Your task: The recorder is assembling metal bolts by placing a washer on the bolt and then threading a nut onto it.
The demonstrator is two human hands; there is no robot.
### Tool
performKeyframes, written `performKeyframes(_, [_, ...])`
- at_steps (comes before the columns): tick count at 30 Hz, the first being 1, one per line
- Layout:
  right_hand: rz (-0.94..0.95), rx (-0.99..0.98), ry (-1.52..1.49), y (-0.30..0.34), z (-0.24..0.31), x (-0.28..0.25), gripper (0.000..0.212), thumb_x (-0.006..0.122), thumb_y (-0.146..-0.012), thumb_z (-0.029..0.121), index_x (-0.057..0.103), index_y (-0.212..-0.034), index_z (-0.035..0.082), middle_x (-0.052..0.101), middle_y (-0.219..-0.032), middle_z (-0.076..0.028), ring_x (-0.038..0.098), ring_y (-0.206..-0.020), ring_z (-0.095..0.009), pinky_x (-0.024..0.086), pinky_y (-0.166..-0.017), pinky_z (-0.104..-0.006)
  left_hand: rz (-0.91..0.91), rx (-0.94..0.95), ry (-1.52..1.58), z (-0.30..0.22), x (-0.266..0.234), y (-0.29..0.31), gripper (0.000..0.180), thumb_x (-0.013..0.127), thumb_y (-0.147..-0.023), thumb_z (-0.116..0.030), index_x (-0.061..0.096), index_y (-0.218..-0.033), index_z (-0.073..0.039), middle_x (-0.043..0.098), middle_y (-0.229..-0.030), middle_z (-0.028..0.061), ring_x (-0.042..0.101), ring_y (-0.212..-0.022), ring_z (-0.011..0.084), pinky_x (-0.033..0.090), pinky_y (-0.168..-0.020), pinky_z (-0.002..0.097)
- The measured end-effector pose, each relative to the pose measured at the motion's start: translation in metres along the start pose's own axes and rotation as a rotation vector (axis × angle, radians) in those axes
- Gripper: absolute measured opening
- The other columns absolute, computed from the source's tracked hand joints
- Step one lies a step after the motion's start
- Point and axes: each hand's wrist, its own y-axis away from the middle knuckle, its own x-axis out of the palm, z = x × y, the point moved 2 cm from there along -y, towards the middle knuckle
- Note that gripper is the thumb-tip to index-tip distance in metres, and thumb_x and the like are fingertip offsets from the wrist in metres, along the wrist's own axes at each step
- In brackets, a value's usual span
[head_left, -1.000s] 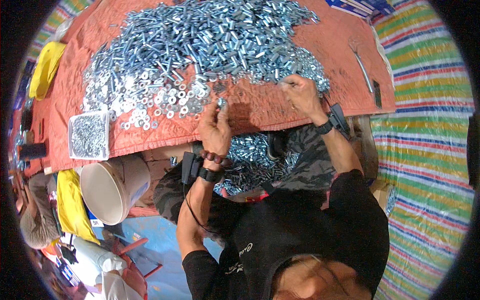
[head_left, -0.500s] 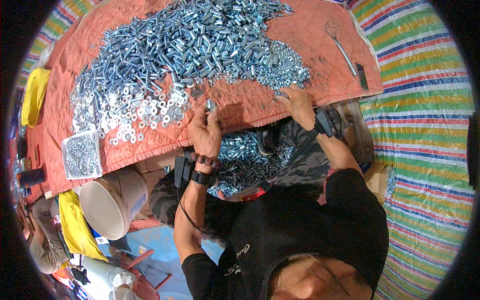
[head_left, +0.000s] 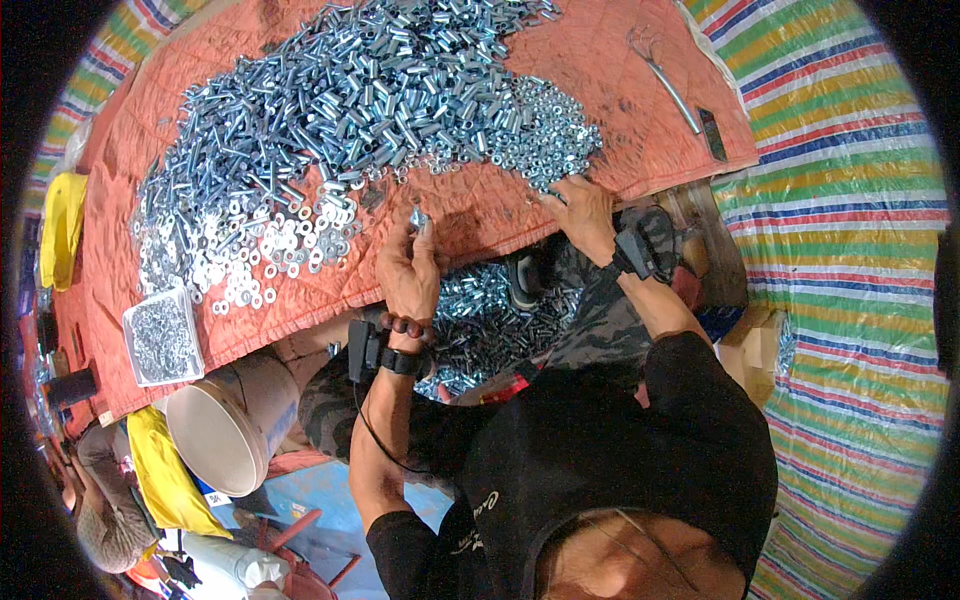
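My left hand (head_left: 408, 272) is raised over the front edge of the orange quilted cloth (head_left: 640, 130), its fingertips pinched on a small silver bolt (head_left: 419, 217). My right hand (head_left: 580, 212) rests fingers-down on the cloth at the near edge of the small nuts (head_left: 545, 140); what it holds, if anything, is hidden. Behind both hands spreads a big heap of silver bolts and sleeves (head_left: 350, 110), with flat washers (head_left: 270, 245) to the left. Both wrists wear black bands with small devices.
A tub of finished silver parts (head_left: 490, 320) sits below the table between my arms. A clear box of small parts (head_left: 160, 338) lies at the left, a white bucket (head_left: 225, 425) below it. A metal tool (head_left: 670, 80) lies far right. Striped matting covers the floor.
The view has drifted, so the table sits higher and further right. My left hand stays lifted with the bolt; my right hand has stayed at the edge of the nuts.
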Motion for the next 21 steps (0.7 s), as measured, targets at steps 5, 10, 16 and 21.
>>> performKeyframes(5, [0.034, -0.095, -0.057, -0.003, -0.003, 0.007, 0.019, 0.068, -0.08, 0.02, 0.063, -0.078, 0.002, 0.059, -0.074, -0.019, 0.057, -0.07, -0.037, 0.043, -0.062, -0.0463, 0.012, 0.138, -0.091, 0.012, 0.003, -0.003, 0.022, 0.058, -0.092, -0.018, 0.062, -0.101, 0.002, 0.06, -0.078, 0.0058, 0.051, -0.071, 0.0116, 0.043, -0.065, 0.0276])
performKeyframes(10, [0.086, -0.038, -0.08, -0.002, 0.0, 0.001, 0.018, 0.066, -0.081, 0.019, 0.063, -0.081, 0.002, 0.06, -0.075, -0.019, 0.057, -0.073, -0.037, 0.044, -0.065, -0.0466, 0.05, 0.121, -0.17, 0.015, 0.006, -0.002, 0.024, 0.059, -0.092, -0.023, 0.062, -0.09, 0.001, 0.056, -0.068, 0.0002, 0.045, -0.061, 0.0097, 0.037, -0.055, 0.0278])
performKeyframes(16, [0.14, 0.007, 0.029, -0.001, 0.005, -0.006, 0.02, 0.067, -0.08, 0.013, 0.064, -0.095, 0.0, 0.061, -0.086, -0.02, 0.058, -0.077, -0.039, 0.045, -0.066, -0.0453, 0.089, 0.005, -0.15, -0.002, 0.001, 0.002, 0.023, 0.059, -0.091, -0.022, 0.064, -0.093, 0.001, 0.062, -0.073, 0.0054, 0.051, -0.066, 0.0105, 0.041, -0.059, 0.028])
performKeyframes(21, [0.075, -0.106, -0.039, -0.003, 0.0, 0.003, 0.018, 0.064, -0.081, 0.015, 0.064, -0.092, 0.001, 0.061, -0.086, -0.019, 0.06, -0.077, -0.035, 0.047, -0.067, -0.0439, 0.051, 0.124, -0.13, 0.009, 0.006, 0.002, 0.021, 0.062, -0.088, -0.02, 0.065, -0.093, 0.001, 0.064, -0.073, 0.0098, 0.058, -0.067, 0.0156, 0.046, -0.064, 0.0299])
